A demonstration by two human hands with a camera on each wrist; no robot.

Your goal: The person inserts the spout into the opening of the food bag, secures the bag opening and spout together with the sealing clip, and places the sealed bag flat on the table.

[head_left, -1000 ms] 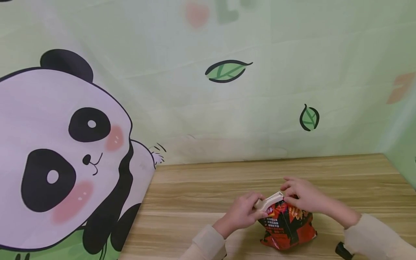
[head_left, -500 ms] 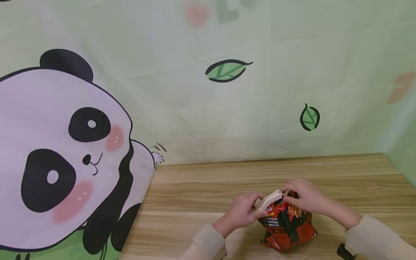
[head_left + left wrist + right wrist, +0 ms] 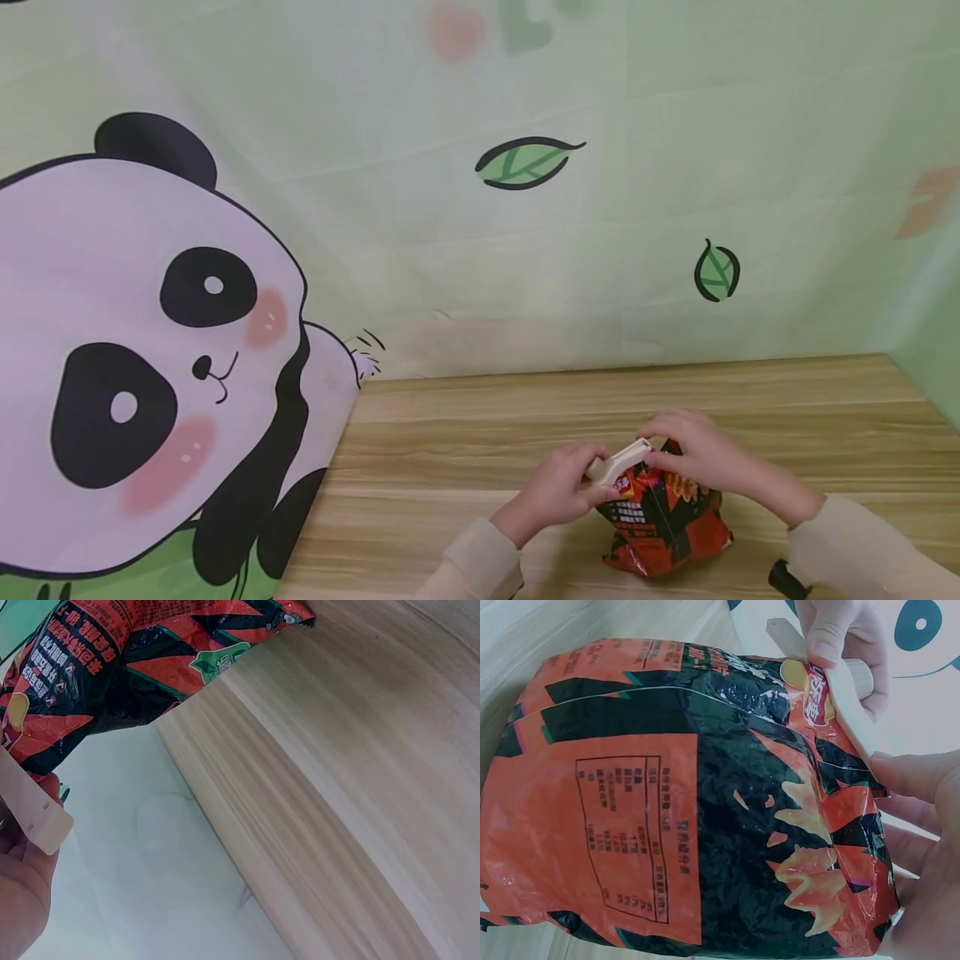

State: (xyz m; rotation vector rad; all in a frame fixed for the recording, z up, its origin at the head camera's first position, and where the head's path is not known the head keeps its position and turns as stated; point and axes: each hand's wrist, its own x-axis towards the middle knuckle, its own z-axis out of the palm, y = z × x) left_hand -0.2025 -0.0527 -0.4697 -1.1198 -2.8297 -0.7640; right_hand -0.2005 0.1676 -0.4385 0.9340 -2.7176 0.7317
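A red and black snack bag [image 3: 663, 525] of chips stands on the wooden table. Along its top edge runs a white bag clip [image 3: 626, 460], slanting up to the right. My left hand [image 3: 558, 487] pinches the clip's left end together with the bag top, thumb in front and fingers behind. In the right wrist view the clip [image 3: 849, 712] lies along the bag's mouth, with a pale round knob [image 3: 859, 678] by the left fingers. My right hand [image 3: 697, 450] grips the clip's other end, its thumb [image 3: 907, 776] on the near side and the fingers behind the bag.
The wooden table [image 3: 450, 433] reaches back to a pale green cloth wall [image 3: 600, 250] printed with a panda and leaves. A small black object [image 3: 787, 577] shows beside the right sleeve at the table's front.
My right hand has come down from a raised pose and moved slightly left onto the clip's right end. The clip's gap at that end has narrowed. My left hand keeps its grip.
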